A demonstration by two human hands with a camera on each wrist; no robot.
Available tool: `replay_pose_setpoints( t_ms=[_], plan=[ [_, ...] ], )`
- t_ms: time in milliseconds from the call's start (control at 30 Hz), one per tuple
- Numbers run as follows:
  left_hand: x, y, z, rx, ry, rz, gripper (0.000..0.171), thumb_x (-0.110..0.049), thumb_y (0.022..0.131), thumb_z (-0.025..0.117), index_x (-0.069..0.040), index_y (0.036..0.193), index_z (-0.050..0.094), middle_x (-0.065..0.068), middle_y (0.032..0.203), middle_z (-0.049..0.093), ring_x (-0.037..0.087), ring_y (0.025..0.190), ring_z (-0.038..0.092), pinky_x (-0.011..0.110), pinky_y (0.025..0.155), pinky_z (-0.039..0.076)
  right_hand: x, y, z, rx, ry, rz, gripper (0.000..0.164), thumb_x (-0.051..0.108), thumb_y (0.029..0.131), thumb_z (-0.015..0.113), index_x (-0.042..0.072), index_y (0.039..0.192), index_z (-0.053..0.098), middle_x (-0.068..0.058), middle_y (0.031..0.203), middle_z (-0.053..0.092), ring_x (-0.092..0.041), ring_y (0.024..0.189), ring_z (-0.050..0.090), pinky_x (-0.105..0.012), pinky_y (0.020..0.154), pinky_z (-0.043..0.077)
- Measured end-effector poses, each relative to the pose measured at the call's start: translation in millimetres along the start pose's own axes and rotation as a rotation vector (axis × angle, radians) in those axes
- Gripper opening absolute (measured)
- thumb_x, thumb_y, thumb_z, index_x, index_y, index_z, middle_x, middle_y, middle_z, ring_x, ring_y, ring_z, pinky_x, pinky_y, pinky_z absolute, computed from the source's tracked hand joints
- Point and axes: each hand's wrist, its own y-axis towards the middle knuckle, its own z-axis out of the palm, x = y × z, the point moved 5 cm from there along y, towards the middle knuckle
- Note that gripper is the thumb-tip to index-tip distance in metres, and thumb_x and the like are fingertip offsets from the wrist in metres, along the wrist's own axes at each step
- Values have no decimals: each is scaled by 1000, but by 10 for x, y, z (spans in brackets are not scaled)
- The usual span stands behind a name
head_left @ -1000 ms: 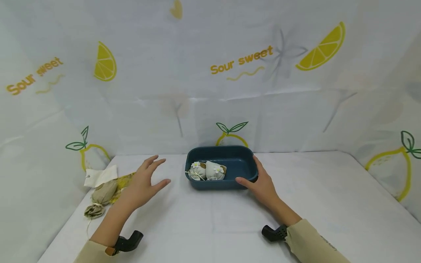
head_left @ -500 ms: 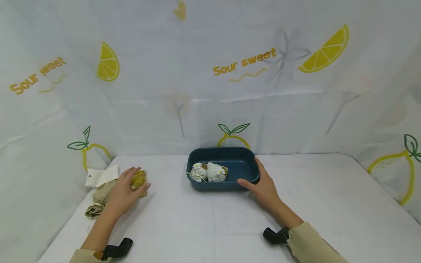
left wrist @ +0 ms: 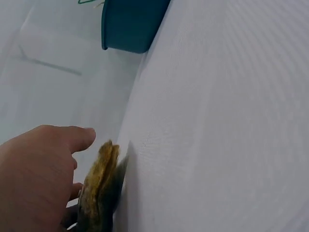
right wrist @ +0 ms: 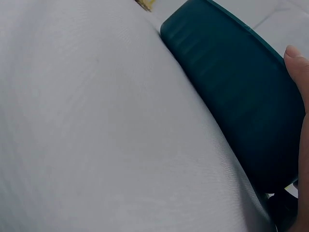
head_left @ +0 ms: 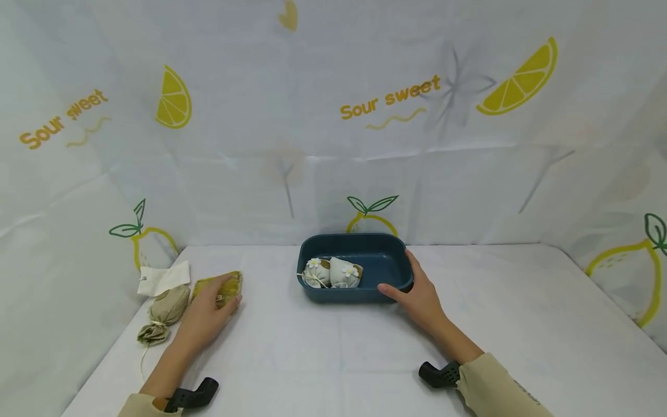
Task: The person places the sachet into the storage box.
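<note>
My left hand (head_left: 205, 318) is over a flat yellow-green cloth pouch (head_left: 233, 288), partly covering it. In the left wrist view the thumb stands apart from the pouch (left wrist: 99, 186), while the other fingers are mostly hidden behind it. At the right end of a dark blue box (head_left: 339, 296), my right hand (head_left: 419, 298) grips the wall, thumb in front and fingers round the far side. Two small pale bags with white flowers (head_left: 344, 273) lie in the left half of the box.
Left of the pouch lie a tied beige cloth bag (head_left: 169, 306) with a loose string and a folded white cloth (head_left: 165, 279). A white curtain (head_left: 260, 145) printed with lemons hangs behind the white-covered table (head_left: 339, 353).
My left hand moved left from beside the box and came down over the pouch. The pouch has shifted slightly right in the last half second. The right hand kept its grip on the box.
</note>
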Motion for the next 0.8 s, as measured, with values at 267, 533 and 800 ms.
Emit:
replay_pose_setpoints(
  t_ms=[267,533,800],
  plan=[
    [10,50,-2,-101,-53,69,67,-17,86,80,-6,146,51,25,147,52,48,137,47,63,107,42,-12,-10,7,-13,-6,-17,105,49,87,75,16,164,12,-15,169,20,-41,155,24,-65,120,27],
    [115,142,71,-62,-27,85,70,-29,88,80,-13,149,51,21,156,43,49,141,42,65,107,41,5,-17,-18,-19,-3,-19,105,49,87,75,16,164,12,-16,169,20,-42,154,24,-66,119,27],
    [173,208,159,39,-45,16,64,-48,101,58,-14,153,46,23,159,39,48,145,37,68,112,34,1,-11,-2,-13,-6,-19,105,49,87,75,17,164,12,-15,169,20,-42,154,24,-66,119,27]
  ],
)
